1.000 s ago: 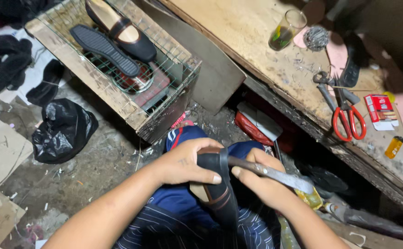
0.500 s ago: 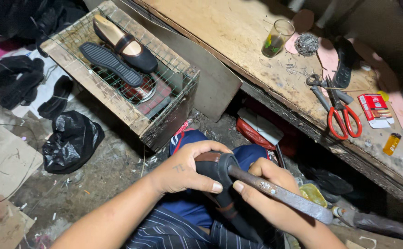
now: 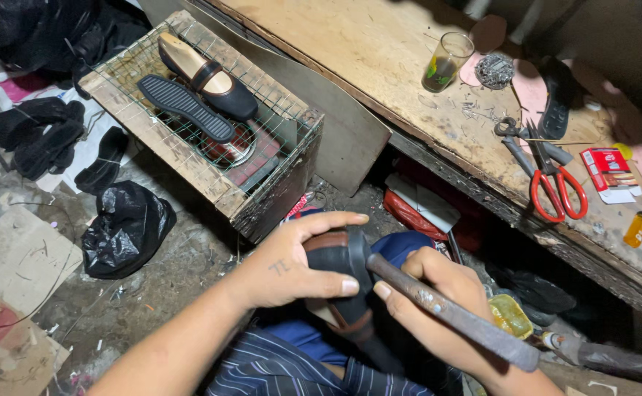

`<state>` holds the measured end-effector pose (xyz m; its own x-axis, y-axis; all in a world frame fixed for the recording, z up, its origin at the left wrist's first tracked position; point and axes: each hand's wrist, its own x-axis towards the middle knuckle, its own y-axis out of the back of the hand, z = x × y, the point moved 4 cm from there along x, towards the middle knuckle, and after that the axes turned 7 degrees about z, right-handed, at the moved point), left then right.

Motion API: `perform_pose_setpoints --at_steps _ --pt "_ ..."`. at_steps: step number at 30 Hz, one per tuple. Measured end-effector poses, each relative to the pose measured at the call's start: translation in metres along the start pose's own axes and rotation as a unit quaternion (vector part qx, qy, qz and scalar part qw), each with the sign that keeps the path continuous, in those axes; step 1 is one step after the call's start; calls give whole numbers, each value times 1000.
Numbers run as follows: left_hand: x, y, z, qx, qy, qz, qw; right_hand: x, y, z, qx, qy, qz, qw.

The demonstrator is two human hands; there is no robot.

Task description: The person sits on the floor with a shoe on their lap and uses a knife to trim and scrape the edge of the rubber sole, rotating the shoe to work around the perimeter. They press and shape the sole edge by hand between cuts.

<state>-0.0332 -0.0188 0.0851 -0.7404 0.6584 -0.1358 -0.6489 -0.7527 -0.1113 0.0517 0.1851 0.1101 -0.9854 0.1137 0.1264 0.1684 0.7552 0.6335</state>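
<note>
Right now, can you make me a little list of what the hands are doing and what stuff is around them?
left hand: wrapped over the heel end of a dark shoe on the lap
right hand: grip closed around a long metal tool, its tip against the shoe
wire-topped crate: carries a black sole and a shoe on a wooden form
workbench: red-handled scissors, a glass, a yellow lighter
floor: a black plastic bag
</note>
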Motion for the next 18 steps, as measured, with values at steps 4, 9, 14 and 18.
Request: perform_pose_setpoints --at_steps 4,9,14,18 --pt "4 13 16 266 -75 4 961 -1 -15 -3 -21 115 5 993" --pt "5 16 8 272 -174 -42 946 0 -39 3 4 127 -10 992" --pt "5 21 -4 297 -127 -14 946 -2 -46 5 -4 167 -3 986" --pt "2 13 -4 325 -168 20 930 -5 -49 3 -62 217 0 974"
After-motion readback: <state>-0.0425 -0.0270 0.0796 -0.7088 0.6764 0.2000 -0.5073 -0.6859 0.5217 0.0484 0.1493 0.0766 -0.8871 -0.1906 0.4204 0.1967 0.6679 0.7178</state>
